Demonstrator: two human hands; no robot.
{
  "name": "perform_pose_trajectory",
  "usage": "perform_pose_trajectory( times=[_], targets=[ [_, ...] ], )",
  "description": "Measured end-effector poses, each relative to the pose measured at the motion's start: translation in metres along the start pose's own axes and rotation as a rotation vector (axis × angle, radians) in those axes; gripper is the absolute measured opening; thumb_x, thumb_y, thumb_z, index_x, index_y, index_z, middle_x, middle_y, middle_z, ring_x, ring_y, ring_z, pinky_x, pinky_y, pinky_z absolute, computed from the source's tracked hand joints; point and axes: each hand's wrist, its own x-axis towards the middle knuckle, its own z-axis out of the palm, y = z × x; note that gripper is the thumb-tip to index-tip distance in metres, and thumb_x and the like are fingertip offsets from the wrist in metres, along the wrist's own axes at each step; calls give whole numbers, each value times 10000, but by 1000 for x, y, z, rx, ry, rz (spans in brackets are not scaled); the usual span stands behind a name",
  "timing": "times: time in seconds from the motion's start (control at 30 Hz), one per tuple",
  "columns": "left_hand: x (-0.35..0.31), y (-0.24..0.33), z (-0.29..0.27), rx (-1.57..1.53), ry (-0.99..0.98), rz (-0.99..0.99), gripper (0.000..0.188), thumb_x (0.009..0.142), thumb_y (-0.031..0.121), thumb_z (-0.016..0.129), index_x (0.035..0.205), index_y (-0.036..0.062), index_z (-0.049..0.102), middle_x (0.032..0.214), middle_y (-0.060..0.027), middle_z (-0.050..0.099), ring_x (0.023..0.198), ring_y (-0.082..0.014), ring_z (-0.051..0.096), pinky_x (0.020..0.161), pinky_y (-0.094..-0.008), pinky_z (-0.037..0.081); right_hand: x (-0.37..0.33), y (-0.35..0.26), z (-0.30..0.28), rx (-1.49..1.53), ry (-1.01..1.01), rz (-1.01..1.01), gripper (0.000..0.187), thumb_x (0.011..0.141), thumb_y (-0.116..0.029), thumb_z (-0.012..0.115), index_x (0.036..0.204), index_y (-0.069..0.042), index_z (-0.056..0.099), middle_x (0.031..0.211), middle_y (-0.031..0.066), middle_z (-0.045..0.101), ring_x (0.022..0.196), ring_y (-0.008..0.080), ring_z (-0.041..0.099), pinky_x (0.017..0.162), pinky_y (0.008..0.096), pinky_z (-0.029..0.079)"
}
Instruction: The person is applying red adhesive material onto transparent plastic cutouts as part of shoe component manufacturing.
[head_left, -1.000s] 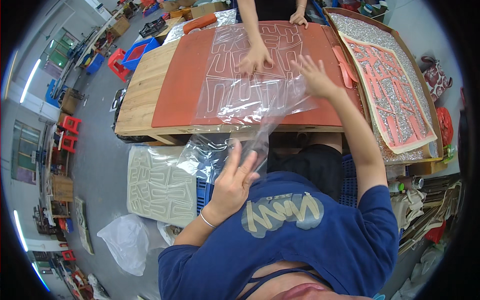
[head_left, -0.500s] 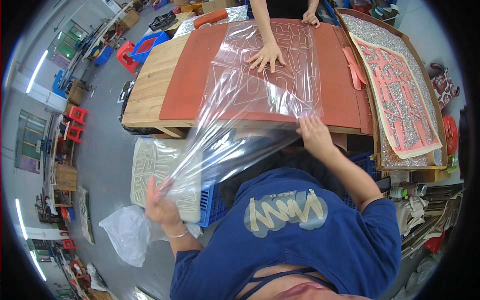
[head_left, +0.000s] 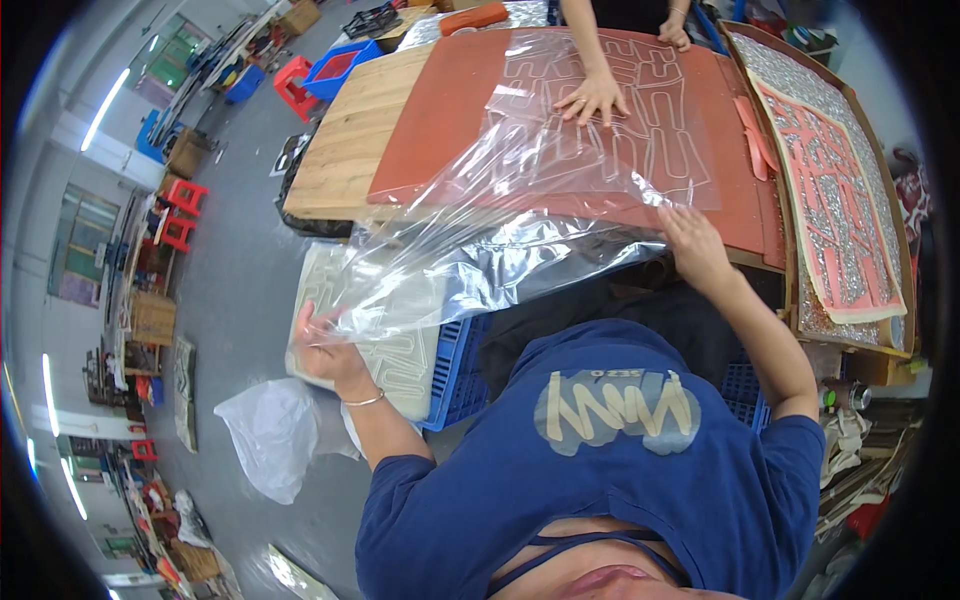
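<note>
A clear plastic film (head_left: 500, 255) stretches between my two hands, creased and shiny where it hangs off the table's near edge. My left hand (head_left: 332, 350) is closed on its lower left corner, over a pale moulded sheet (head_left: 410, 370). At the near table edge, my right hand (head_left: 695, 245) pinches the film's right side. The film's far part lies on a red-brown mat (head_left: 440, 110), where outlines of raised shapes (head_left: 655, 130) show. A co-worker's hand (head_left: 595, 97) presses flat on it with fingers spread; their other hand (head_left: 675, 35) rests at the far edge.
On the right stands a shallow box (head_left: 800, 330) of silvery bits with a pink cut-out sheet (head_left: 825, 190) on top. Pink strips (head_left: 755, 140) lie beside it. Below the table are a blue crate (head_left: 458, 375) and a white plastic bag (head_left: 270, 435). Red stools (head_left: 180, 212) stand left.
My left hand still grips the film corner, and the film's hanging part has spread wider and flatter. The whole view has shifted, so the table appears farther right.
</note>
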Motion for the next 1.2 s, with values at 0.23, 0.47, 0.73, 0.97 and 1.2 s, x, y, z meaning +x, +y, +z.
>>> perform_pose_trajectory(
  times=[0.23,0.47,0.73,0.97,1.2],
  targets=[
    [-2,-58,-42,-164,336,-633,461,1003,346,316,1049,-54,540,631,-119,603,509,-182,596,481,-280,516,33,-140,-75,92,-306,-296,398,896,-202,495,1010,177,534,875,217,631,690,197,642,530,327,488],
    [-52,-121,-134,138,553,-889,433,993,346,340,1010,-20,572,668,-139,602,513,-198,575,438,-302,483,75,-239,-89,278,-353,-861,228,849,-180,534,745,-34,675,734,136,643,658,256,653,533,370,506],
    [-241,-159,-333,1258,421,-761,378,978,269,368,1026,-47,571,951,-224,633,780,-367,621,691,-433,488,100,-307,-46,637,-459,-1045,205,808,-221,600,719,-52,671,685,121,645,685,302,653,569,398,502],
    [-159,-139,-477,1032,155,-514,423,989,265,312,1191,1,575,978,-217,638,942,-375,590,823,-456,450,121,-340,-23,781,-653,-1042,240,791,-230,594,741,-2,651,722,187,642,716,365,639,615,448,505],
    [161,-237,-334,1551,-659,11,419,937,159,364,1350,124,425,1319,-144,486,1038,-381,542,833,-471,420,196,-317,38,1119,-449,-485,257,783,-249,557,750,-7,634,692,234,618,703,396,616,673,458,500]
  ],
)
